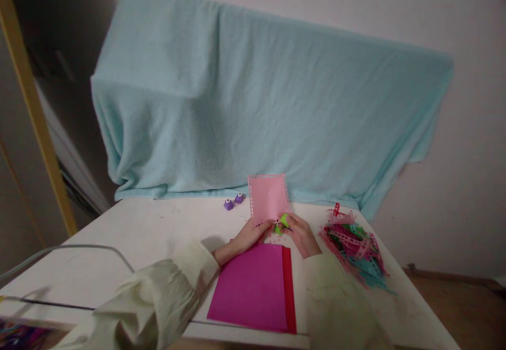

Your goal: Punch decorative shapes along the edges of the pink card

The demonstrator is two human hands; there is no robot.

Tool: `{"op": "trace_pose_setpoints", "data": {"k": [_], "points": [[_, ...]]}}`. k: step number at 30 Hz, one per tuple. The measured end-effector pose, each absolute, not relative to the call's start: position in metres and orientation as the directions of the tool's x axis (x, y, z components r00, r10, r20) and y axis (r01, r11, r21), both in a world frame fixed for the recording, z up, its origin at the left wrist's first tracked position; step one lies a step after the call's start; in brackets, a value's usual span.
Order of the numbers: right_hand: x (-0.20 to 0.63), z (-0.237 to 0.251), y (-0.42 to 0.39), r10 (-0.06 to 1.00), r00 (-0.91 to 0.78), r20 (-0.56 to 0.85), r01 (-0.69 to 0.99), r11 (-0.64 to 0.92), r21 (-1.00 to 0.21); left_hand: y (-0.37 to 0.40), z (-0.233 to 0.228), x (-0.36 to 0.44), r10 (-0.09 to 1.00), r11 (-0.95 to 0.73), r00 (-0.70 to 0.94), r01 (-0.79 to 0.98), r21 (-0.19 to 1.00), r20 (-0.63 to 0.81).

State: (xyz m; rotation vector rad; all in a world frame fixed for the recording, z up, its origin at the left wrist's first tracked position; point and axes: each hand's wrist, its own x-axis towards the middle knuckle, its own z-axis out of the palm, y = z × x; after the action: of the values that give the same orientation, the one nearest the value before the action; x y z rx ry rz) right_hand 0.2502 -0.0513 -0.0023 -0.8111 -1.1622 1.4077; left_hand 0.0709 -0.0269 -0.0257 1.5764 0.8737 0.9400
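Pale pink paper [269, 198], its edges nicked with a row of small punched holes, stands tilted up off the white desk [150, 234] — the person has it by its lower edge. The left hand [249, 236] reaches in from a cream sleeve and its fingers [265, 227] pinch the sheet's bottom corner. The right hand [301, 234] is closed around a small green punch [282, 222], which sits right at the sheet's lower edge, touching it; how far the punch bites over the paper I cannot tell from here, it is too small.

Just in front of the hands, flat on the desk, lies a magenta sheet [251, 287] with a red sheet [290, 292] showing as a strip along its right side from underneath. To the right of the right hand, near the desk's edge, is a loose heap of punched paper strips [353, 252] — pink, red, green and blue tangled together. Two small purple punches [234, 201] sit side by side further back, left of the pink sheet and well apart from the hands.

Behind it all a light blue blanket [256, 102] is draped over something bulky, its hem resting on the back of the desk. A wooden post [35, 113] leans at the far left.
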Motion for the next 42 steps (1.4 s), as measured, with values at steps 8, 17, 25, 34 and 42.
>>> {"op": "trace_pose_setpoints", "data": {"k": [8,17,25,34,42], "points": [[0.250,-0.002,-0.052,0.975,-0.180,0.133,-0.299,0.075,-0.951,-0.028,-0.026,0.071,0.884,-0.176,0.446,0.040,0.984,0.140],[0.249,-0.002,-0.051,0.975,-0.180,0.128,-0.280,0.074,-0.957,-0.029,-0.023,0.071,0.880,-0.182,0.454,0.045,0.982,0.142],[0.249,-0.002,-0.051,0.977,-0.176,0.122,-0.276,0.070,-0.959,-0.029,-0.020,0.069,0.875,-0.198,0.464,0.087,0.976,0.137],[0.248,-0.001,-0.052,0.976,-0.181,0.121,-0.263,0.070,-0.962,-0.031,-0.018,0.069,0.889,-0.208,0.441,0.141,0.968,0.127],[0.248,-0.001,-0.052,0.978,-0.181,0.106,-0.249,0.059,-0.967,-0.033,-0.010,0.066,0.869,-0.277,0.459,0.149,0.949,0.182]]}}
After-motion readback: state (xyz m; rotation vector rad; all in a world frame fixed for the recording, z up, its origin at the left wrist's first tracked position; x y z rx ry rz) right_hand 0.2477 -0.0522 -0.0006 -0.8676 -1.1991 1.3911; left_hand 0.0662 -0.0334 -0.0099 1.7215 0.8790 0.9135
